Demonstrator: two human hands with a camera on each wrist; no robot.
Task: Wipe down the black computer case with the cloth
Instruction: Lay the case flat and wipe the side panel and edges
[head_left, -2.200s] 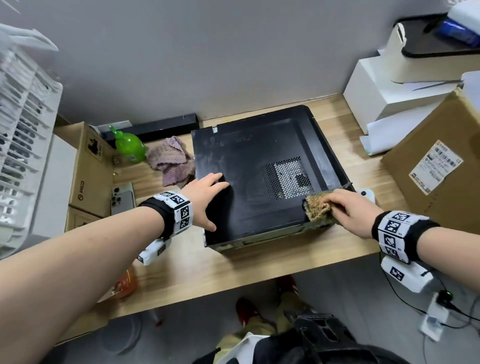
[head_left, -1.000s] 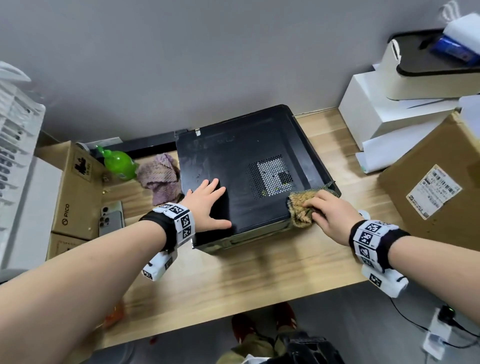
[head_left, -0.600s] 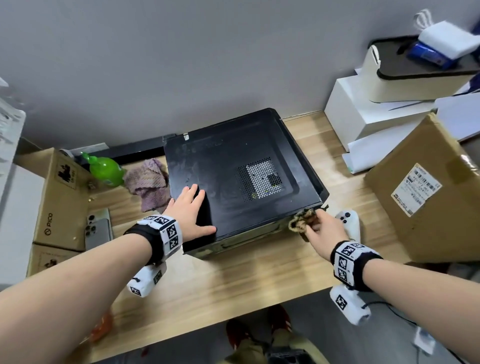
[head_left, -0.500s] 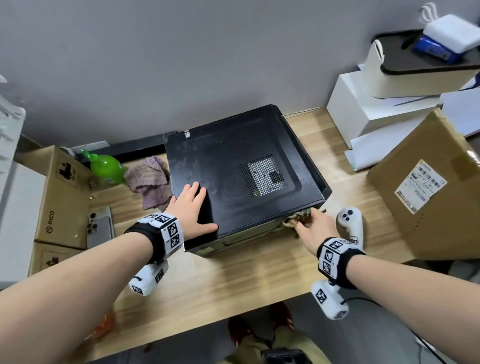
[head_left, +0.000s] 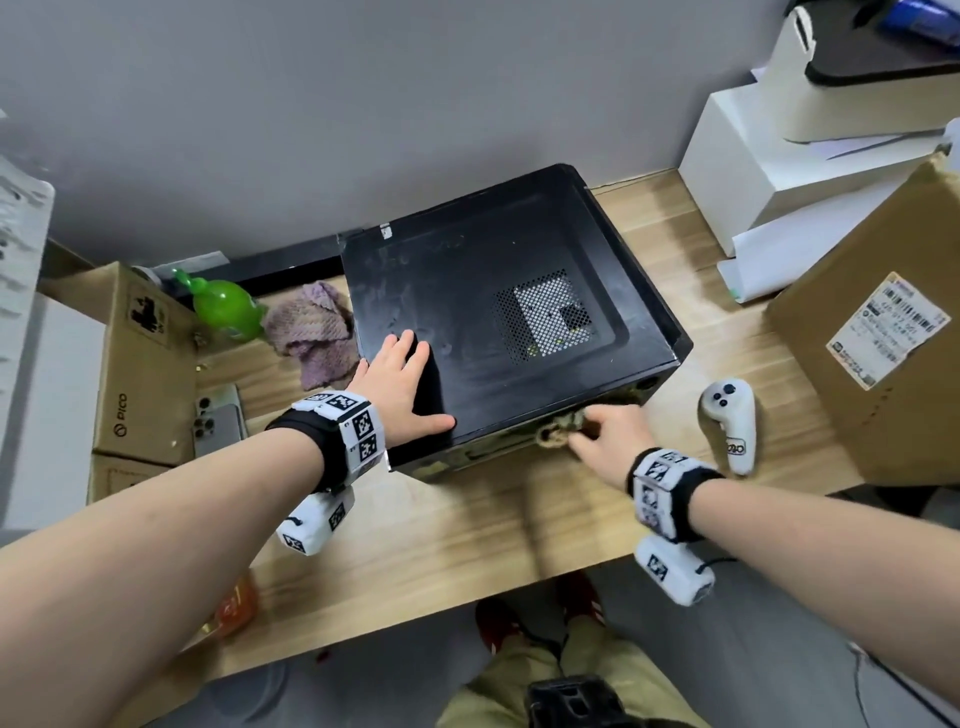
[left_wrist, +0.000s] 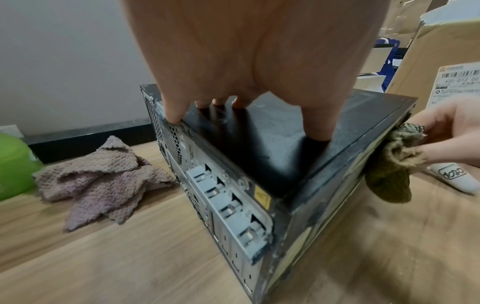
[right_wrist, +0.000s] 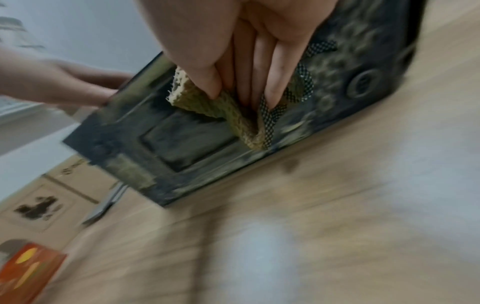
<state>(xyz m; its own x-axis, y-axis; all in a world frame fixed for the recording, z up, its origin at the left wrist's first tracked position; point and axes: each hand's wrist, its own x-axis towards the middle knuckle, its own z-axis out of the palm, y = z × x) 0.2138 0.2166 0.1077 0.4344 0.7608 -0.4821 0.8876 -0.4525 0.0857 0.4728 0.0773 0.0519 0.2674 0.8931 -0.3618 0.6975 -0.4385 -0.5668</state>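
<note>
The black computer case (head_left: 498, 317), lying flat on the desk (head_left: 467, 530), is being steadied by the spread left hand (head_left: 402, 384) while a bunched cloth (head_left: 558, 434) is being pinched against its front face by the right hand (head_left: 605, 439).

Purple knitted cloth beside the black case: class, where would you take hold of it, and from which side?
Pinch the raised fold at the top of the purple knitted cloth, coming from above. It lies crumpled on the wooden desk, so its ridges stand up for a grip, while the black computer case and green plastic bottle crowd its sides.
</note>
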